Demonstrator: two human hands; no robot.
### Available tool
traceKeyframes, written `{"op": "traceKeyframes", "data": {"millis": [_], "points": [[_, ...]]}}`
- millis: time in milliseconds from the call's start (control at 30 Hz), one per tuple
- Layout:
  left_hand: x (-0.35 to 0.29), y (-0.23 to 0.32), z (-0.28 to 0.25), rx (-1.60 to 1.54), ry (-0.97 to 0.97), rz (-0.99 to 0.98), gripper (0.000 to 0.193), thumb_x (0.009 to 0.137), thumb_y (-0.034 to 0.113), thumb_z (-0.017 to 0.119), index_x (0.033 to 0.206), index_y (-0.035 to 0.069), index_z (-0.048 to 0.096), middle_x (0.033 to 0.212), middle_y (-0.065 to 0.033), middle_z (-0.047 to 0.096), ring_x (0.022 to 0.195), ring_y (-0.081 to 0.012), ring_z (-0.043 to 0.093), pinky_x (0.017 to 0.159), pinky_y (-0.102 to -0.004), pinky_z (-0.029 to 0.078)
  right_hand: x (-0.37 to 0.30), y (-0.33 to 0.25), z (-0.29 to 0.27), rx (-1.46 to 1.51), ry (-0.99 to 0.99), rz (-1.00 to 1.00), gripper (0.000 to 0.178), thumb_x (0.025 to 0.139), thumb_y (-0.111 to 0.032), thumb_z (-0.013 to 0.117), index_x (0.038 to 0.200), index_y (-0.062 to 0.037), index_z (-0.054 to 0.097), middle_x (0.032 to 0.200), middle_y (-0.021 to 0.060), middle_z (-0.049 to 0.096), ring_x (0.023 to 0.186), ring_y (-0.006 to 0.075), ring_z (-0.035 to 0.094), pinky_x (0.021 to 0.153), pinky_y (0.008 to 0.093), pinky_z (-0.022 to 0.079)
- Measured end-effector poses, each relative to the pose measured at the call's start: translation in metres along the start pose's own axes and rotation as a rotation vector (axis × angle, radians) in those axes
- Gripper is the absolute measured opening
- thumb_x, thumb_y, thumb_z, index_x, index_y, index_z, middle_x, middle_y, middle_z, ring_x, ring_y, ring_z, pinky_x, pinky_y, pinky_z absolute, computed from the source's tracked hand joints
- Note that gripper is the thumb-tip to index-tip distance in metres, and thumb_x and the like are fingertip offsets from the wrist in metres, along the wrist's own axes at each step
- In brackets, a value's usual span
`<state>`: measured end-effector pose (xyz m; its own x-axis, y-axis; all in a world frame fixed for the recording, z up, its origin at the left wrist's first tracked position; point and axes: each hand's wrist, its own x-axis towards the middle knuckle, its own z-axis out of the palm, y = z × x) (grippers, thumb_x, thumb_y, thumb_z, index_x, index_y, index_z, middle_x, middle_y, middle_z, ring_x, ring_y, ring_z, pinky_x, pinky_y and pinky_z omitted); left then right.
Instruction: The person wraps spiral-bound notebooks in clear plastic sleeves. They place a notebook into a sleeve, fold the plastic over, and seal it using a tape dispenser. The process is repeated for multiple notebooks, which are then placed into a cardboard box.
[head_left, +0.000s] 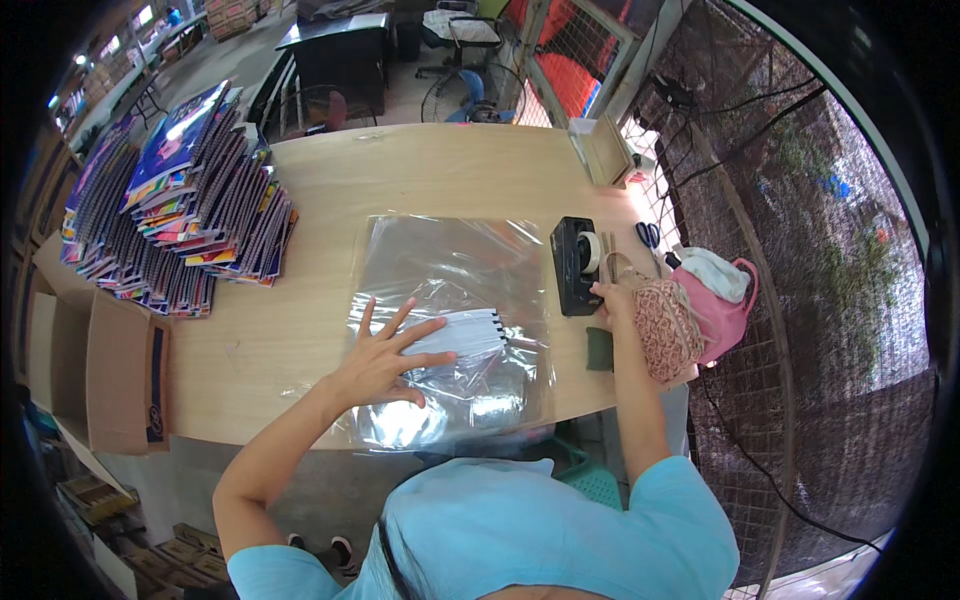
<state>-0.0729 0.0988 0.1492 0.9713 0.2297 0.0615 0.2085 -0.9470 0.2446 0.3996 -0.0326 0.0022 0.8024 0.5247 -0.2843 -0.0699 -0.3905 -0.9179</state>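
My left hand (pixel 385 362) lies flat with fingers spread on a stack of clear plastic sheets (pixel 450 255). Partly beneath its fingertips is a small bundle of white paper slips (pixel 470 335) with black marks along the right edge. My right hand (pixel 617 302) reaches to the right side of the table, fingers closed at the near right edge of a black tape dispenser (pixel 568 265). A roll of tape (pixel 592 250) sits in the dispenser. Close to the right wrist are a small dark green pad (pixel 599 349) and a woven beige-pink bag (pixel 665 325).
Tall stacks of spiral notebooks (pixel 190 190) fill the table's far left. An opened cardboard box (pixel 120 375) stands at the left edge. A pink bag (pixel 720 315) and dark scissors (pixel 648 235) lie at the right, beside a mesh fence (pixel 790 350). Fans (pixel 470 95) stand beyond the table.
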Motion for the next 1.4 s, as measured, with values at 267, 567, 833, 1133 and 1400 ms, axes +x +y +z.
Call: {"op": "traceKeyframes", "data": {"millis": [267,567,833,1133,1400], "points": [[-0.006,-0.001,-0.002,0.036,-0.031,-0.027,0.075,0.06,0.077,0.05,0.13,0.05,0.047,0.153,0.0075,0.025,0.144,-0.0348,0.008,0.107,-0.0706,0.0,-0.048,0.049,0.029,0.991,-0.125,0.553,0.019,0.09,-0.024,0.063,0.092,-0.0056,0.064,0.074,0.004,0.059,0.069,0.0194,0.058,0.063,0.0327,0.048],[-0.006,0.001,-0.009,-0.036,0.001,-0.008,0.077,0.06,0.072,0.059,0.132,0.047,0.047,0.155,-0.0056,0.019,0.142,-0.0369,0.013,0.108,-0.0677,0.007,-0.211,-0.153,0.12,0.071,-0.869,-0.329,0.078,0.085,-0.01,0.065,0.147,-0.0022,0.017,0.072,0.0055,0.061,0.062,0.0145,0.057,0.059,0.0294,0.048],[-0.008,0.017,-0.018,-0.025,0.118,-0.04,0.055,0.071,0.052,0.071,0.123,0.04,0.057,0.151,-0.0096,0.028,0.141,-0.0364,0.019,0.108,-0.0668,0.007,-0.224,-0.176,0.172,-1.062,-0.612,-0.841,0.103,0.071,-0.023,0.077,0.149,-0.0084,0.011,0.079,0.0178,0.064,0.071,0.0326,0.063,0.067,0.0403,0.049],[0.039,0.05,-0.059,-1.026,1.127,-0.134,0.03,0.081,0.011,0.068,0.11,0.01,0.061,0.131,-0.0163,0.05,0.126,-0.0283,0.044,0.105,-0.0412,0.032,-0.246,-0.141,0.085,-0.377,-0.483,-1.089,0.056,0.061,-0.014,0.08,0.114,-0.01,0.061,0.136,0.0119,0.043,0.13,0.032,0.039,0.106,0.0451,0.035],[0.039,0.005,-0.037,-1.066,0.649,-0.484,0.065,0.079,0.009,0.072,0.135,0.002,0.039,0.117,-0.0121,0.056,0.102,-0.0197,0.057,0.09,-0.0314,0.046,-0.246,-0.182,0.083,0.46,-0.574,-0.923,0.038,0.069,-0.024,0.078,0.098,-0.0039,0.065,0.134,0.0131,0.041,0.132,0.0298,0.033,0.111,0.0472,0.024]]}}
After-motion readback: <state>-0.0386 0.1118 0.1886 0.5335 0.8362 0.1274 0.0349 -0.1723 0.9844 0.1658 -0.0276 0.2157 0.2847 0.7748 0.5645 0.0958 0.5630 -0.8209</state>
